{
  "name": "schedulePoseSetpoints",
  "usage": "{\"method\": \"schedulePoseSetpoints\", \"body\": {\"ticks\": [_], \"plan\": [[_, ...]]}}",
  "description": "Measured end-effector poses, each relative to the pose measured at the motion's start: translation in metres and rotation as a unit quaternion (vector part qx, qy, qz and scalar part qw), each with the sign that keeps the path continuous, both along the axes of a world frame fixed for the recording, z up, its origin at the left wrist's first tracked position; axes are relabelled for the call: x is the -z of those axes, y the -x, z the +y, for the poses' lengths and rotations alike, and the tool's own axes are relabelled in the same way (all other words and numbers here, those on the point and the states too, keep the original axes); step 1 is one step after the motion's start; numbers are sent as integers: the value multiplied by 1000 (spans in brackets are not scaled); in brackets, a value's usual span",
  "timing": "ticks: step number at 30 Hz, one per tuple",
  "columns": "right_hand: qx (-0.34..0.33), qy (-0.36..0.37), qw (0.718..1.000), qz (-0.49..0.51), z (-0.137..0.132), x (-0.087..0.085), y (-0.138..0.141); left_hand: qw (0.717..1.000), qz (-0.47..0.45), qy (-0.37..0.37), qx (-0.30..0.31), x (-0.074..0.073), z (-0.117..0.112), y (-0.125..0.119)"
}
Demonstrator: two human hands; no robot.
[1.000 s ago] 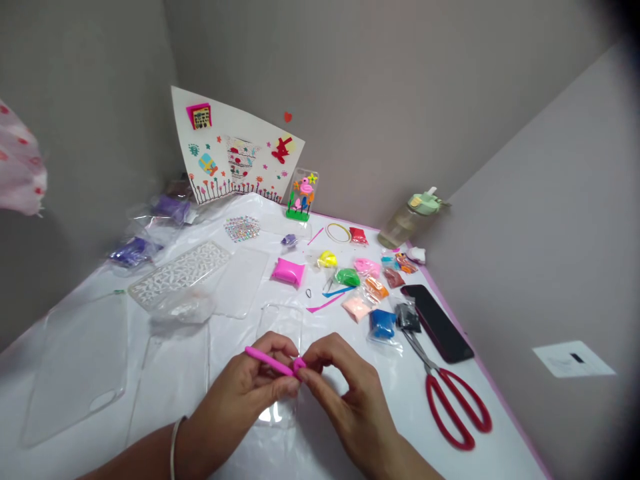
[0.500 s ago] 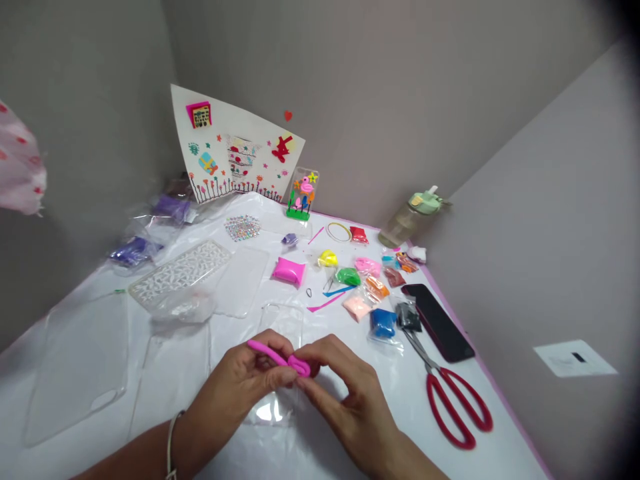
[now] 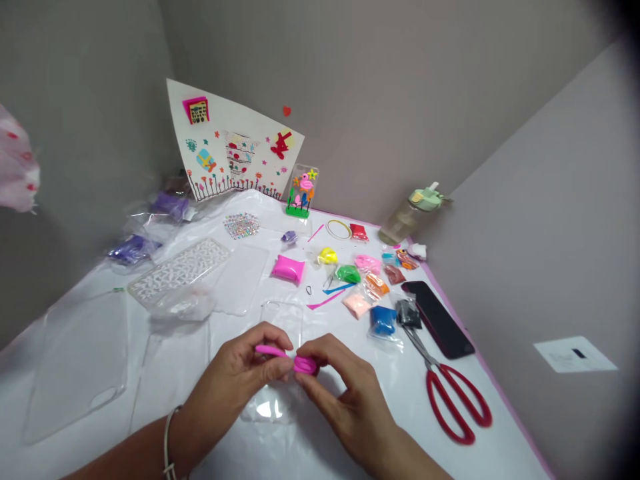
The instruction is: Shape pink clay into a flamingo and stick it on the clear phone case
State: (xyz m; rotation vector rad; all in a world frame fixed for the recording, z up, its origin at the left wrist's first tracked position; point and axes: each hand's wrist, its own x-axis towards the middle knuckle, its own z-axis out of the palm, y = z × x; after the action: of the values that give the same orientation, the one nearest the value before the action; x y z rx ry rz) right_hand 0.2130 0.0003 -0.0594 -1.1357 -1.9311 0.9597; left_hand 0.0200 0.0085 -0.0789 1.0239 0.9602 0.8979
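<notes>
Moved: over the last second the pink clay strip [image 3: 273, 351] has been wound further. Its free tail is shorter, the coil at its right end is fatter, and both hands sit a little lower.
Left hand [image 3: 240, 380]: grip closed, with thumb and fingertips pinching the straight tail of the strip.
Right hand [image 3: 345, 400]: grip closed on the coil, fingertips wrapped round its rim. I cannot tell how hard they press.
Strip's place: held between the two hands just above the clear phone case [image 3: 281, 313], toward the 6 o'clock edge of the counter [image 3: 395, 367].
Around: red scissors [image 3: 453, 397] lie at 3 o'clock of the hands, a dark phone [image 3: 436, 319] at 2 o'clock, a blue clay bag [image 3: 383, 321] at 1 o'clock and a pink clay bag [image 3: 289, 269] at 12 o'clock.
Risk, squeeze: I judge the soft coil could flatten or smear if the right grip tightens.
Risk, tail: the thin tail could stretch or tear if the hands pull apart.
Risk, contact: held this low, the clay might stick to the case below.
</notes>
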Motion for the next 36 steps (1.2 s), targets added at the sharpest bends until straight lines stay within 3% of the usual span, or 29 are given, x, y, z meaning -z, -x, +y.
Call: {"method": "schedulePoseSetpoints", "body": {"ticks": [6,11,22,30,36], "plan": [[58,39,997,37,6,1,-3,996,52,-37,-63,-7,7,8],[67,74,993,66,7,0,-4,992,66,-67,-83,-9,10,10],[0,117,992,52,5,-14,0,998,23,-38,-42,-6,7,8],[70,189,972,121,6,-6,0,998,-59,16,4,1,3,0],[41,203,970,124,4,-10,2,999,-41,14,7,-2,3,-1]]}}
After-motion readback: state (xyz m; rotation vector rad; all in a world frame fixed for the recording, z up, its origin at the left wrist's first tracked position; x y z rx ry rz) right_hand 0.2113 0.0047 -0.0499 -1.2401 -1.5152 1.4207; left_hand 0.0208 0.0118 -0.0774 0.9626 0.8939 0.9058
